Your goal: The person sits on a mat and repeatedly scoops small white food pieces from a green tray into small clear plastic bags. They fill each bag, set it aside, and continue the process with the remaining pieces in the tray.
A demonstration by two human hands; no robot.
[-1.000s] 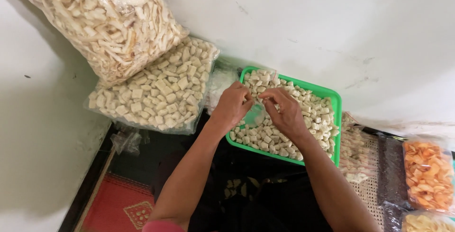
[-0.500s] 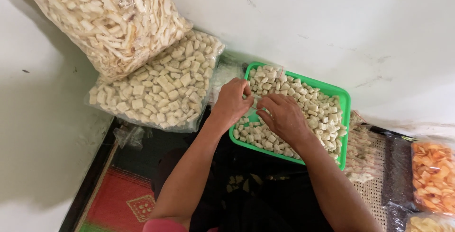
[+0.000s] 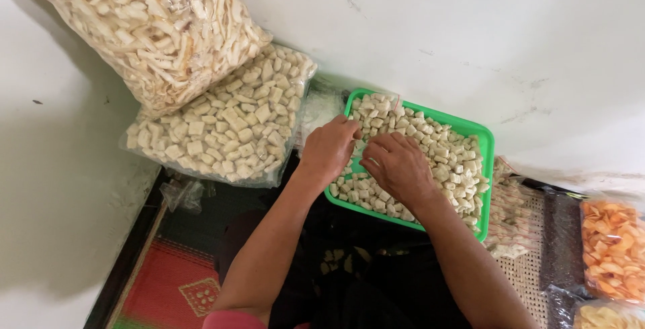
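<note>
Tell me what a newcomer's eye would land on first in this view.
First, the bright green tray at centre, heaped with pale cube-shaped crackers, with the left hand and right hand side by side over it. Next, two big clear bags against the white wall: strip-shaped crackers at upper left, resting on a bag of cubes. At the right edge, a bag of orange chips stands out.
</note>
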